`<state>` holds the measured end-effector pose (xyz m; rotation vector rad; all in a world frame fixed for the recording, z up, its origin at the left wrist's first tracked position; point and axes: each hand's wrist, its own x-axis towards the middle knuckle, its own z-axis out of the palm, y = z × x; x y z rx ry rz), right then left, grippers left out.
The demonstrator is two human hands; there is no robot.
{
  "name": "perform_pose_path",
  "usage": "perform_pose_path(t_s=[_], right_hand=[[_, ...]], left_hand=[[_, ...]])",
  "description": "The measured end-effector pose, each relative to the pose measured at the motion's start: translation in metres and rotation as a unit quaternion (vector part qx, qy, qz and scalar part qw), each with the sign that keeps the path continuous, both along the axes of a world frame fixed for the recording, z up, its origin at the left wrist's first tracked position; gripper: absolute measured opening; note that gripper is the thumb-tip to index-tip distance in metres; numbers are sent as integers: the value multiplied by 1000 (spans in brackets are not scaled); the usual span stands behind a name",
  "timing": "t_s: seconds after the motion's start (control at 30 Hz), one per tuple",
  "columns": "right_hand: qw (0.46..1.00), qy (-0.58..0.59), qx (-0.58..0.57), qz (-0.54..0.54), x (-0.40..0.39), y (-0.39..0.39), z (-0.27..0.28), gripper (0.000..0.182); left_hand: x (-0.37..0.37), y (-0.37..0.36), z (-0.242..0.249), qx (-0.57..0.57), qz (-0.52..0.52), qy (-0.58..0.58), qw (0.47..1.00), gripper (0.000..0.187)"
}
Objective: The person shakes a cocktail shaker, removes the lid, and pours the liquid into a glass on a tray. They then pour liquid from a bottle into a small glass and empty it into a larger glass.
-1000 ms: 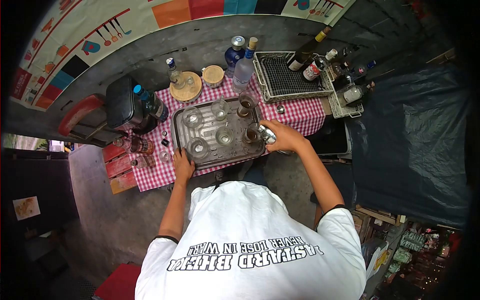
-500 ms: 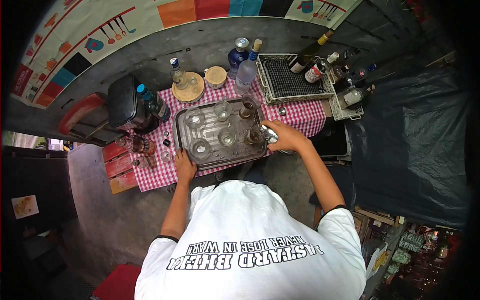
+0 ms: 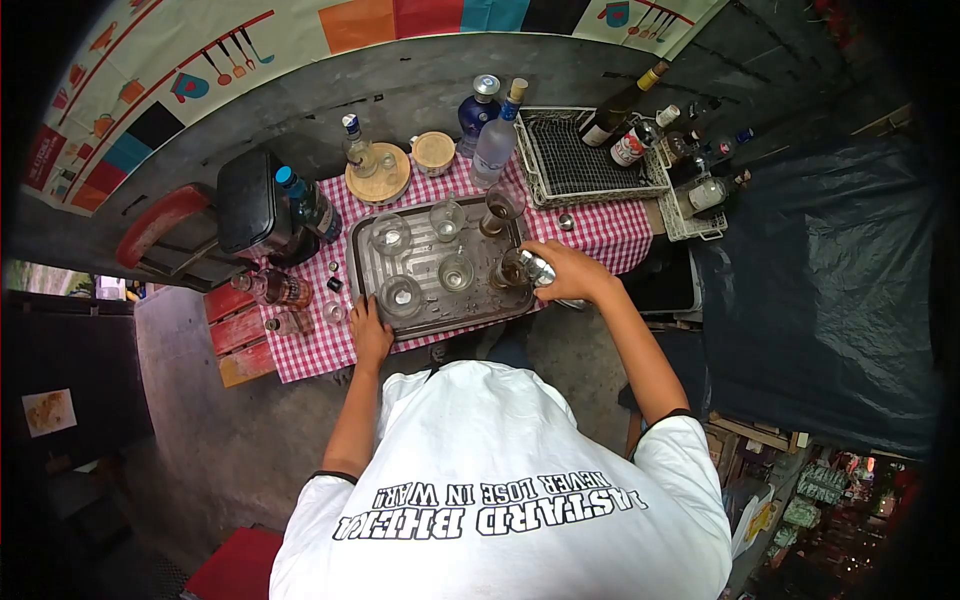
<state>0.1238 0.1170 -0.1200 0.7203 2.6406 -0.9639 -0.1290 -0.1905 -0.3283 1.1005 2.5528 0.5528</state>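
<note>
My right hand (image 3: 572, 270) is wrapped round a shiny metal cocktail shaker (image 3: 537, 267), tilted with its mouth at a glass of brown liquid (image 3: 507, 268). My left hand (image 3: 370, 330) rests on the front left corner of the dark metal tray (image 3: 440, 322), fingers stretched along the rim. Behind the first brown-filled glass stands another glass of brown liquid (image 3: 497, 213). Several clear glasses share the tray, among them one at the front left (image 3: 401, 296) and one in the middle (image 3: 455, 272). Whether liquid is flowing from the shaker is too small to tell.
A blue-capped bottle (image 3: 310, 205) and an amber bottle (image 3: 275, 289) stand left of the tray. Behind it are a clear tall bottle (image 3: 493, 145) and a round wooden board (image 3: 380, 178). A wire basket (image 3: 540, 190) with bottles sits at the back right on the checked cloth (image 3: 610, 232).
Both hands, the shaker and the tray stay in nearly the same places. The view has shifted very slightly.
</note>
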Motion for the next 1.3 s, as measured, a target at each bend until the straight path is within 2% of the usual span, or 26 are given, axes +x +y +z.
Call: perform_pose_path(t_s=[0.63,0.77,1.07,1.3], right_hand=[[1000,-19,11,-2,-5,-3,9,82],[999,18,26,14,-1,2,-7,82],[1000,-22,14,-2,-4,-1,2,82],[999,-34,5,-3,-6,-2,6,83]], left_hand=[[1,-1,-5,-10,6,-15,1000,75],[4,0,-4,6,10,9,1000,73],[7,0,-7,0,15,4,1000,73],[10,1,-10,-1,17,-3,1000,61]])
